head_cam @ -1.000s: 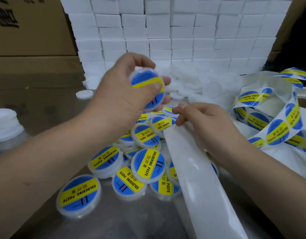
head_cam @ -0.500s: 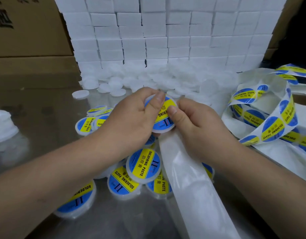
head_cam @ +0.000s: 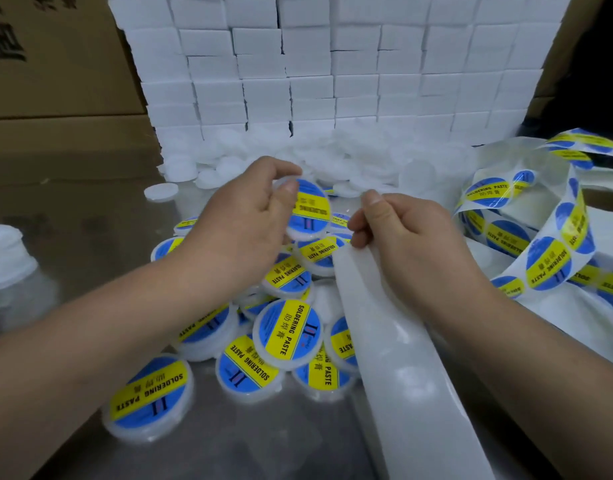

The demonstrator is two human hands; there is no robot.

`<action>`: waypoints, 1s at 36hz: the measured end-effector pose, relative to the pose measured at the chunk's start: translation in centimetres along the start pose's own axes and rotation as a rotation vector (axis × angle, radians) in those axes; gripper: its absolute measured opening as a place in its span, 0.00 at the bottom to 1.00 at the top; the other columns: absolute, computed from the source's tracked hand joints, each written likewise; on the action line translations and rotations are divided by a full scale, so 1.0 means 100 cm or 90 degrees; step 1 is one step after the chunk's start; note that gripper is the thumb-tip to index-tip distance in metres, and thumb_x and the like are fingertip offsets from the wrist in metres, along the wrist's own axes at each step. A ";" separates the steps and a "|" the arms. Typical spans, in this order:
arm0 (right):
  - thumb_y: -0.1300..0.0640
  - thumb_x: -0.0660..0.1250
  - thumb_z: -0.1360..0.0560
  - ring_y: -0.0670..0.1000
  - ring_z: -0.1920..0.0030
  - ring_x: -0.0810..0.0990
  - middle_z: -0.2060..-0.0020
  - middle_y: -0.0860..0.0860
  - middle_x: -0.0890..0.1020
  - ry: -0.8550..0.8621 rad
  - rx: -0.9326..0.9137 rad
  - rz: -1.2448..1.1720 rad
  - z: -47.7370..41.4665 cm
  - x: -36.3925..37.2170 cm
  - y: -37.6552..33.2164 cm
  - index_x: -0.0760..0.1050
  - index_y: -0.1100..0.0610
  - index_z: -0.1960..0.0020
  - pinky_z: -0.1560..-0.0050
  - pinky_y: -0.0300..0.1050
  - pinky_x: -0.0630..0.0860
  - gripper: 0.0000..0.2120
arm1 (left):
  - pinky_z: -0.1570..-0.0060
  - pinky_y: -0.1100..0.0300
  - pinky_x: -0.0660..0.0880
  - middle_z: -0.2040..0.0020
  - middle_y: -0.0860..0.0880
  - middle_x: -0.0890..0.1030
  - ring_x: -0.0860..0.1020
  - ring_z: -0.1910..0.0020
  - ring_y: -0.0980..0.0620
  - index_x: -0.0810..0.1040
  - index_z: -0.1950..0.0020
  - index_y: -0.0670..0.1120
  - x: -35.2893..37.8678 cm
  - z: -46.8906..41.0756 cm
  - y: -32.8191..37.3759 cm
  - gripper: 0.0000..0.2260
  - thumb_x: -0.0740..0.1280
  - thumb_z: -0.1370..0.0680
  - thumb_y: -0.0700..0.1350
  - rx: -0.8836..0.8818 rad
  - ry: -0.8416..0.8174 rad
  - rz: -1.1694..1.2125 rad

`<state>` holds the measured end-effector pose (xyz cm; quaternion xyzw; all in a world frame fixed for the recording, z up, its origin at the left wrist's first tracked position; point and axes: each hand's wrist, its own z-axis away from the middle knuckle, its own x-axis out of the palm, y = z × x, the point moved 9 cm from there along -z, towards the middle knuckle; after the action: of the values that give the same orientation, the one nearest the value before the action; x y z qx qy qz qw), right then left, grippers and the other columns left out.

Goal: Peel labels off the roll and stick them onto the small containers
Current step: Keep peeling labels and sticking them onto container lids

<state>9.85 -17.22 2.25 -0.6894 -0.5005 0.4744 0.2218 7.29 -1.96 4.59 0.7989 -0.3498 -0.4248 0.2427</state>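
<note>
1. The left hand [head_cam: 246, 220] holds a labelled container [head_cam: 312, 211] tilted above the middle of the counter [head_cam: 284, 441], thumb and curled fingers [head_cam: 287, 192] pinching its rim.
2. The right hand [head_cam: 405, 237], just beside it, has its fingers [head_cam: 371, 206] curled tight around the upper end of the bare backing strip [head_cam: 395, 358], which runs to the counter's near edge.
3. The label strip [head_cam: 544, 261] loops along the right edge.
4. Finished labelled containers [head_cam: 287, 332] lie heaped under both hands.
5. Plain white containers [head_cam: 346, 161] are piled at the far edge, against stacked white boxes [head_cam: 332, 64].
</note>
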 end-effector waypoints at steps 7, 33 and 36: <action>0.56 0.63 0.26 0.33 0.60 0.74 0.66 0.35 0.78 -0.031 -0.038 -0.071 0.000 0.005 -0.006 0.73 0.42 0.63 0.59 0.25 0.67 0.10 | 0.62 0.62 0.67 0.59 0.55 0.77 0.75 0.56 0.56 0.78 0.48 0.56 -0.004 -0.016 -0.035 0.09 0.57 0.20 0.50 -0.067 -0.063 -0.282; 0.62 0.67 0.34 0.40 0.52 0.79 0.52 0.46 0.80 -0.189 -0.196 -0.409 0.026 0.009 -0.053 0.69 0.50 0.42 0.54 0.34 0.73 0.22 | 0.41 0.46 0.69 0.41 0.38 0.78 0.75 0.40 0.37 0.68 0.32 0.43 0.040 0.014 -0.005 0.23 0.53 0.22 0.54 -0.398 -0.256 0.651; 0.54 0.64 0.34 0.43 0.55 0.80 0.57 0.48 0.83 -0.217 -0.181 -0.431 0.027 0.012 -0.053 0.70 0.51 0.42 0.57 0.36 0.74 0.19 | 0.40 0.46 0.70 0.43 0.38 0.79 0.78 0.44 0.39 0.69 0.33 0.42 0.035 0.012 -0.010 0.21 0.56 0.22 0.53 -0.405 -0.194 0.680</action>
<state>5.02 -14.49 4.62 -0.4207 -0.7895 0.4083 0.1819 7.99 -4.13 1.47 0.3340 -0.5870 -0.4372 0.5939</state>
